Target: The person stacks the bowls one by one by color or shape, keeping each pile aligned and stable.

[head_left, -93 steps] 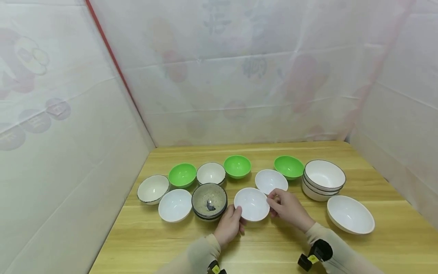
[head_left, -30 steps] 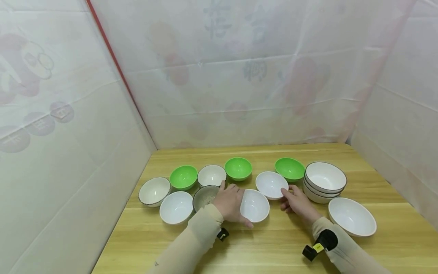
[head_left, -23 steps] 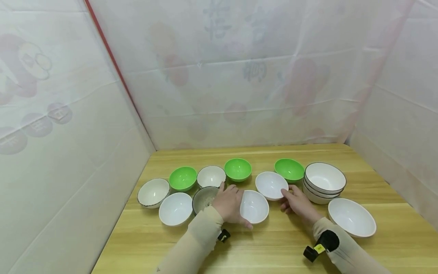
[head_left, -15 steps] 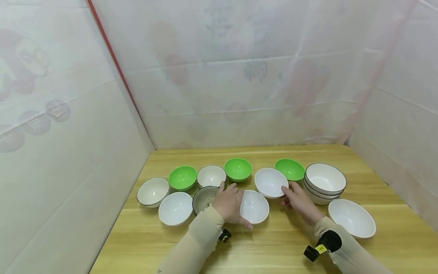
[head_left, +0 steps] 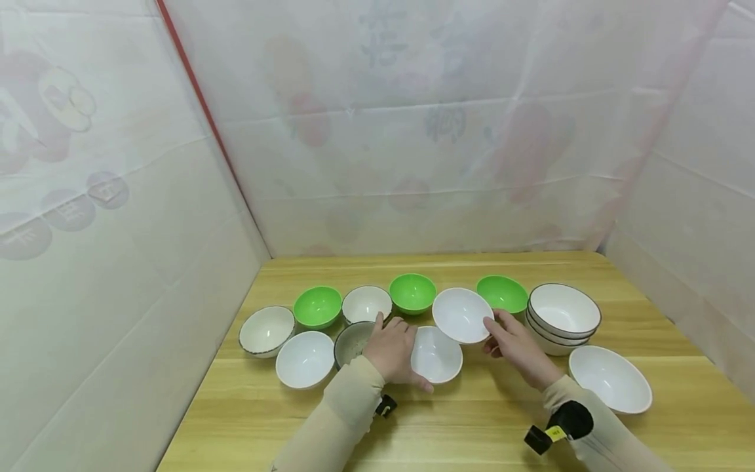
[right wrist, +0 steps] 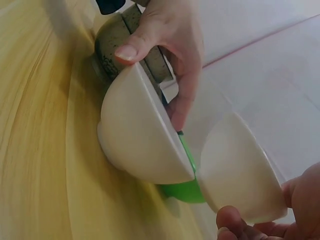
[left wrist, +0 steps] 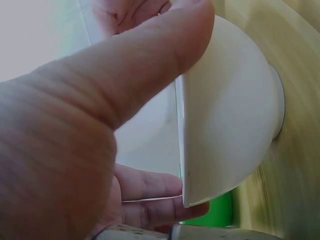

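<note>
My left hand (head_left: 390, 351) spans the near white bowl (head_left: 439, 357), thumb at its near rim and fingers across toward the far side. Up close in the left wrist view, the thumb overlaps the rim of this white bowl (left wrist: 227, 115) and fingertips show at the opposite rim. My right hand (head_left: 516, 344) pinches a second white bowl (head_left: 462, 314) at its right rim, thumb inside and fingers underneath. That second bowl (right wrist: 240, 175) hangs raised and tilted beside the first in the right wrist view. Under my left wrist, a speckled grey bowl stack (head_left: 352, 341) is partly hidden.
Green bowls (head_left: 413, 292) stand along the back, with a black-rimmed white bowl (head_left: 367, 303) between two of them. A cream bowl (head_left: 267, 330) and a white bowl (head_left: 305, 358) are at left. Stacked black-rimmed bowls (head_left: 563, 311) and a wide white bowl (head_left: 610, 379) stand at right.
My left hand has moved from the near white bowl's left side to over it. My right hand has shifted to the farther white bowl, lifted it and brought it left toward the near one.
</note>
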Available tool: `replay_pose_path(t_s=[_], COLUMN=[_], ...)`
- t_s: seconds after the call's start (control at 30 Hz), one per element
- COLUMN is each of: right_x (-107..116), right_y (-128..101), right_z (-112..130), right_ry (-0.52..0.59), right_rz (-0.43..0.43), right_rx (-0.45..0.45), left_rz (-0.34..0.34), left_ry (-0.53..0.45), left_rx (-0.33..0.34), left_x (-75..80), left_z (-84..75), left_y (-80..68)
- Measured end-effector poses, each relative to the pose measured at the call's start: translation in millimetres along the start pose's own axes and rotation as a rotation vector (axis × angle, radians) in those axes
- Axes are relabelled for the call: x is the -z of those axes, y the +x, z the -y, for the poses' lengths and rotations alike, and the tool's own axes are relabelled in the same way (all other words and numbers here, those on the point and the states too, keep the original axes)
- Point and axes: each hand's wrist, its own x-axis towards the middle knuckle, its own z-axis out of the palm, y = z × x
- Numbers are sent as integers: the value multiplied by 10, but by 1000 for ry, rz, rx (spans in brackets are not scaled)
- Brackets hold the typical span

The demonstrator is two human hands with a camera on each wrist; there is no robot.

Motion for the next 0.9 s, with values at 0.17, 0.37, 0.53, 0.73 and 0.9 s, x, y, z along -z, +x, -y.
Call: replay_pose_path(t_s=[0.17,0.37,0.53,0.73,0.9], right_x=[-25,-77,-137,-189,-244], right_y=[-8,12,25,54,97], right_z=[59,67,67,74,48], right_ry=[-19,-128,-235,-348,-436], right_rz=[-6,-44,-63,-102,-111], right_rx=[23,73,115,166,220], left_rz=[-13,-14,-12,-19,-17], left_ry=[-2,-14,-23,-69,-88], left_rx=[10,8,1,8,31], left_x=[-15,-11,-19,-25,-21], left_z=[8,-2,-3,8,19], left_y=[-5,1,7,19,13])
